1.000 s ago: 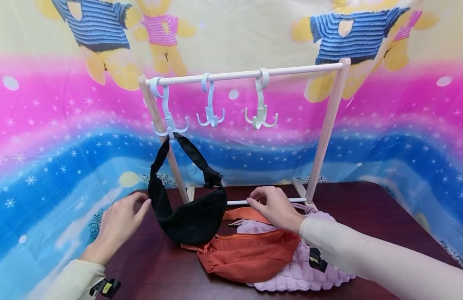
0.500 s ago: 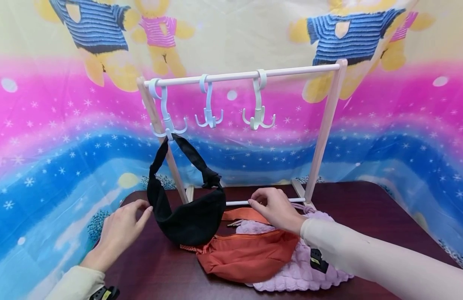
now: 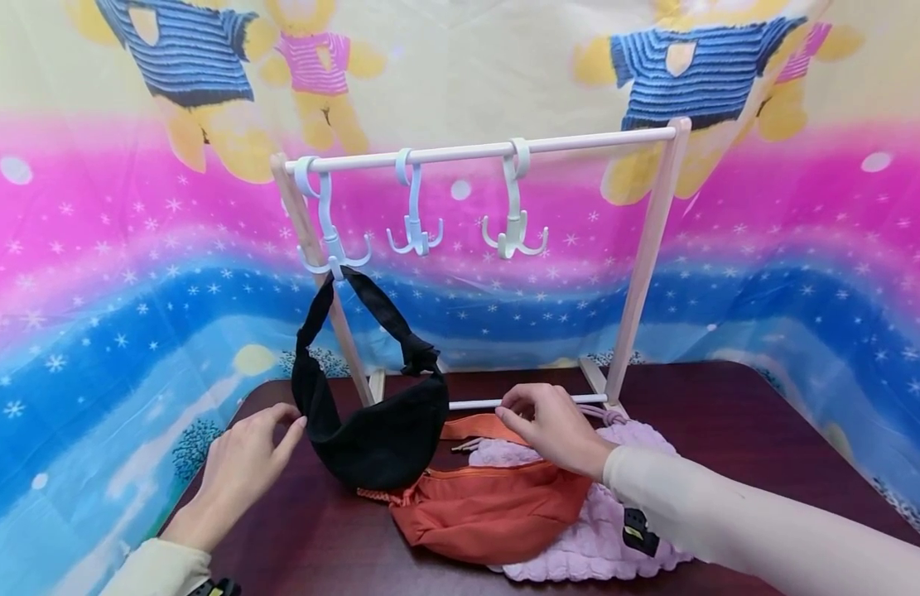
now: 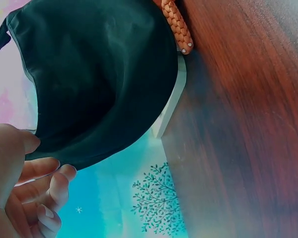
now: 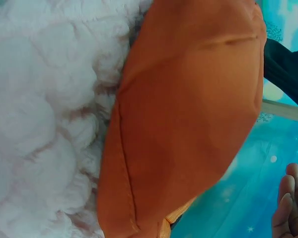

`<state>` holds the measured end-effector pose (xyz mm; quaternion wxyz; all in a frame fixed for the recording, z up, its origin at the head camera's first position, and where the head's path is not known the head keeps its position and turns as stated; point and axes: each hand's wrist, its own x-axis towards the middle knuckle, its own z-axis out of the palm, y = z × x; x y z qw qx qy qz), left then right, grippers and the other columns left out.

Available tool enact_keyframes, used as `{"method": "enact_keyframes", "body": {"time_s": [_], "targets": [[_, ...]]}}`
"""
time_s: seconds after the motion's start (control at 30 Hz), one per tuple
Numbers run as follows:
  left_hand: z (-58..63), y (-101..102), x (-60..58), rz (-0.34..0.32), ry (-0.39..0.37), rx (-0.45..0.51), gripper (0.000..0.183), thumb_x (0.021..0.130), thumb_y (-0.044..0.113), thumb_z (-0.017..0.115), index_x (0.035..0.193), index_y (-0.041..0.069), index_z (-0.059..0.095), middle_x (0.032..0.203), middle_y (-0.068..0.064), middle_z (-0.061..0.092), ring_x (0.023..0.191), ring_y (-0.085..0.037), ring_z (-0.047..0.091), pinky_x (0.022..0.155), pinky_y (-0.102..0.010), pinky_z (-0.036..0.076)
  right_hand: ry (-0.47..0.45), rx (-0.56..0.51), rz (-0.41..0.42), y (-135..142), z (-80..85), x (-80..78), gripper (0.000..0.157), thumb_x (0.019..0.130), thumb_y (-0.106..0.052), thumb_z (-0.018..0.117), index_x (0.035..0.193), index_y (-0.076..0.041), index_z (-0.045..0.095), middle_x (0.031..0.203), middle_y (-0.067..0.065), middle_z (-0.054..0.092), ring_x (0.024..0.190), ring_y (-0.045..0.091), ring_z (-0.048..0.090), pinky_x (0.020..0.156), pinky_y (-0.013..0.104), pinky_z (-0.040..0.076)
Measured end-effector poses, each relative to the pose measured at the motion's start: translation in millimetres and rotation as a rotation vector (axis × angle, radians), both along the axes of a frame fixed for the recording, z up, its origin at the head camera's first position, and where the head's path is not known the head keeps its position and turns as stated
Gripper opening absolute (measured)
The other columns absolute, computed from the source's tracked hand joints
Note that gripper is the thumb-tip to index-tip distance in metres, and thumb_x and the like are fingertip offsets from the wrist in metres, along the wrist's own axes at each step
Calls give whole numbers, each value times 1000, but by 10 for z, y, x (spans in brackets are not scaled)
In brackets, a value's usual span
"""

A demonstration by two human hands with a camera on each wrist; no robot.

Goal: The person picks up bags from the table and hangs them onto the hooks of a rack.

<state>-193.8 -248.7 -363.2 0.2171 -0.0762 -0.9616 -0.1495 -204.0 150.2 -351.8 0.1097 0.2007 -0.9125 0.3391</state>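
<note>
Behind the mahogany-coloured table point(image 3: 698, 406) and along both its sides hangs a printed backdrop point(image 3: 94, 215). High above the table's rear edge are 2 teddy bears in blue striped sweaters point(image 3: 191, 58) and 2 in pink point(image 3: 315, 64); a leafy shrub point(image 3: 196, 449) shows beside its left edge.

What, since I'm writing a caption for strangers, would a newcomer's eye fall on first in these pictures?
Probably the black bag, hanging by its strap from the leftmost hook on the wooden rack. Next, the bright orange bag, lying partly over a puffy lilac bag on the dark table. Behind everything, the vivid pink-and-blue backdrop would also compete for attention.
</note>
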Motion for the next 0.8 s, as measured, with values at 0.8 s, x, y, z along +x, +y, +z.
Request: {"method": "enact_keyframes", "body": {"time_s": [0.8], "targets": [[-41, 93, 238, -5, -42, -21, 17, 99, 32, 65, 90, 18, 70, 52, 7, 44, 48, -11, 39, 46, -29, 31, -33, 9, -13, 70, -96, 25, 9, 95, -19, 70, 96, -13, 76, 85, -6, 74, 75, 1, 64, 66, 23, 50]]}}
